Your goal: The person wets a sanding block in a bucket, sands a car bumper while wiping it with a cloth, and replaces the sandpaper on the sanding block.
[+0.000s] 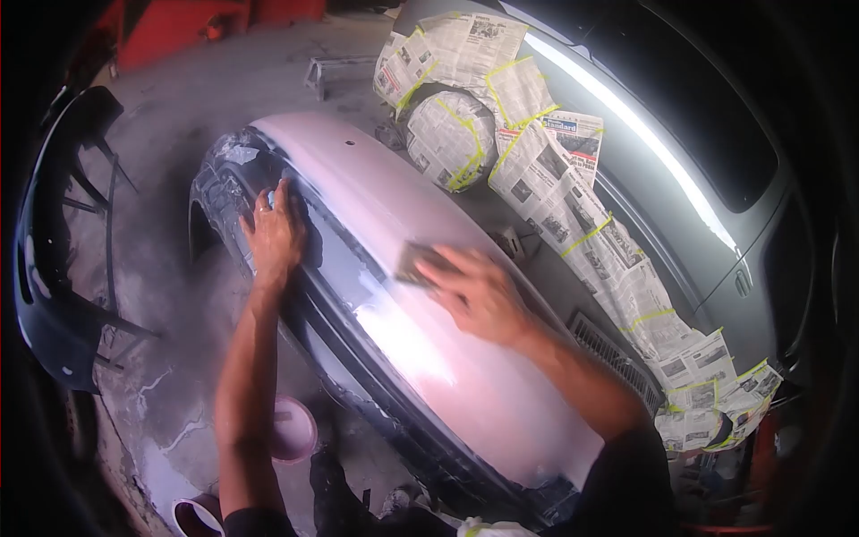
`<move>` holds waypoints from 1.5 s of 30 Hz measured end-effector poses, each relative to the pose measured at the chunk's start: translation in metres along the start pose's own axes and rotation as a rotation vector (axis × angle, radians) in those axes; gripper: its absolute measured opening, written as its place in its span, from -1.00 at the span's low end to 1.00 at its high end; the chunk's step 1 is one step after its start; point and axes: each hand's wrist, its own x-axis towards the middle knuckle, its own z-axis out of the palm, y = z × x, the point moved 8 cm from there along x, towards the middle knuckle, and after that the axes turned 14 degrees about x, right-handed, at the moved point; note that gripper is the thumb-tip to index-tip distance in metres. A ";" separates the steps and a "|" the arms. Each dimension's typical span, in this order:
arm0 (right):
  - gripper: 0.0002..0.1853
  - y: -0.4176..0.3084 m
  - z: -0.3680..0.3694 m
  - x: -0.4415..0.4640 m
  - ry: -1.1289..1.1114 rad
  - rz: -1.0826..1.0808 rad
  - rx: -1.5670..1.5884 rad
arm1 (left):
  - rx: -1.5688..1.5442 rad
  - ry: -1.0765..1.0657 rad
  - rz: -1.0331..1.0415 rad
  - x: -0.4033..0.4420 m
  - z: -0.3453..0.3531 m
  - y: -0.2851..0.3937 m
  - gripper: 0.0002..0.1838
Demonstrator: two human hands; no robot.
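Observation:
A car bumper (385,210) coated in pale pink lies slantwise in front of me, with a bare dark grey edge strip (335,255). My left hand (276,240) rests on that dark edge with its fingers stretched out. A small pale blue bit (270,199) shows by its fingertips; I cannot make out what it is. My right hand (479,291) is closed on a dark, flat sanding block (416,264), pressed against the pink surface. Hand and block are blurred by motion. A wet-looking glare lies on the pink coat below them.
A silver car (662,161) masked with taped newspaper (573,215) stands at the right. Another dark bumper (54,259) is propped on a stand at the left. A pink-rimmed bucket (293,430) and a round container (197,517) are on the floor. A low bench (340,67) is behind.

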 end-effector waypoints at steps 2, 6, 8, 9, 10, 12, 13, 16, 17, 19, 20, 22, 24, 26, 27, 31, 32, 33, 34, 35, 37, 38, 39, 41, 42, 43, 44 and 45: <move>-0.58 0.039 0.043 0.101 0.052 -0.067 -0.022 | -0.017 0.011 0.002 0.001 0.004 -0.002 -0.51; -0.56 0.080 0.084 0.207 -0.029 0.011 0.021 | -0.040 0.023 -0.004 0.004 -0.003 -0.001 -0.51; -0.56 0.073 0.075 0.184 -0.047 0.015 0.070 | -0.047 -0.033 -0.022 0.005 -0.003 -0.002 -0.49; -0.57 0.063 0.057 0.152 0.005 -0.016 0.047 | -0.048 -0.026 -0.009 0.013 0.006 -0.008 -0.49; -0.57 0.049 0.038 0.097 0.049 -0.038 0.026 | -0.038 -0.012 0.029 0.015 0.021 -0.015 -0.48; -0.55 0.013 -0.008 -0.018 0.039 0.051 -0.011 | -0.020 -0.076 0.041 0.011 0.016 -0.012 -0.42; -0.53 -0.012 -0.033 -0.077 0.039 0.125 -0.017 | -0.017 -0.071 0.053 0.013 0.011 -0.008 -0.42; -0.56 -0.081 -0.086 -0.258 0.041 0.359 -0.131 | 0.024 -0.087 0.039 0.018 0.027 -0.018 -0.36; -0.59 -0.093 -0.099 -0.324 0.079 0.468 -0.176 | 0.040 -0.077 0.024 0.015 0.028 -0.022 -0.36; -0.64 -0.112 -0.110 -0.449 0.196 0.565 -0.222 | 0.014 -0.067 0.056 0.016 0.027 -0.021 -0.34; -0.64 -0.121 -0.110 -0.497 0.288 0.554 -0.207 | 0.036 -0.118 0.011 0.015 0.020 -0.017 -0.33; -0.63 -0.123 -0.108 -0.522 0.387 0.557 -0.181 | 0.033 -0.112 0.012 0.014 0.017 -0.017 -0.33; -0.62 -0.110 -0.108 -0.473 0.230 0.575 -0.363 | 0.033 -0.096 0.025 0.016 0.026 -0.018 -0.32; -0.58 -0.081 -0.110 -0.377 0.185 0.529 -0.153 | 0.048 -0.070 0.060 0.015 0.032 -0.020 -0.32; -0.58 -0.065 -0.104 -0.320 0.115 0.515 -0.147 | 0.060 -0.040 0.078 0.013 0.029 -0.016 -0.32; -0.52 0.017 -0.052 -0.082 0.036 0.173 -0.010 | 0.028 0.036 0.083 0.002 0.015 -0.009 -0.34; -0.47 0.034 -0.030 -0.021 0.008 0.102 -0.001 | -0.005 0.050 0.104 0.002 0.014 -0.007 -0.36; -0.48 0.058 -0.004 0.036 -0.019 0.135 0.067 | -0.006 0.050 0.091 0.002 0.009 -0.006 -0.36; -0.52 0.078 0.022 0.092 0.011 0.007 0.006 | -0.012 0.028 0.072 0.001 0.003 -0.004 -0.37; -0.54 0.093 0.042 0.148 -0.047 0.084 0.086 | -0.017 0.000 0.061 0.000 0.002 -0.004 -0.38; -0.54 0.111 0.071 0.210 -0.060 0.167 0.074 | -0.025 0.035 0.071 0.000 0.007 -0.007 -0.38; -0.54 0.117 0.075 0.207 -0.051 0.172 0.071 | -0.015 0.030 0.071 0.000 0.008 -0.008 -0.38; -0.55 0.116 0.073 0.203 -0.034 0.093 0.043 | -0.014 0.029 0.065 0.001 0.008 -0.008 -0.38; -0.55 0.100 0.052 0.168 -0.009 0.030 0.001 | 0.012 0.041 0.074 0.007 0.014 -0.014 -0.39; -0.55 0.083 0.035 0.119 -0.004 0.061 -0.012 | 0.045 0.037 0.085 0.006 0.019 -0.014 -0.40; -0.56 0.070 0.017 0.060 0.018 0.092 -0.005 | 0.044 0.015 0.088 0.008 0.018 -0.014 -0.42; -0.55 0.051 -0.007 -0.002 0.041 0.111 0.000 | 0.074 0.007 0.103 0.012 0.030 -0.020 -0.44; -0.54 0.021 -0.034 -0.067 0.038 0.188 0.014 | 0.092 0.041 0.117 0.016 0.040 -0.026 -0.44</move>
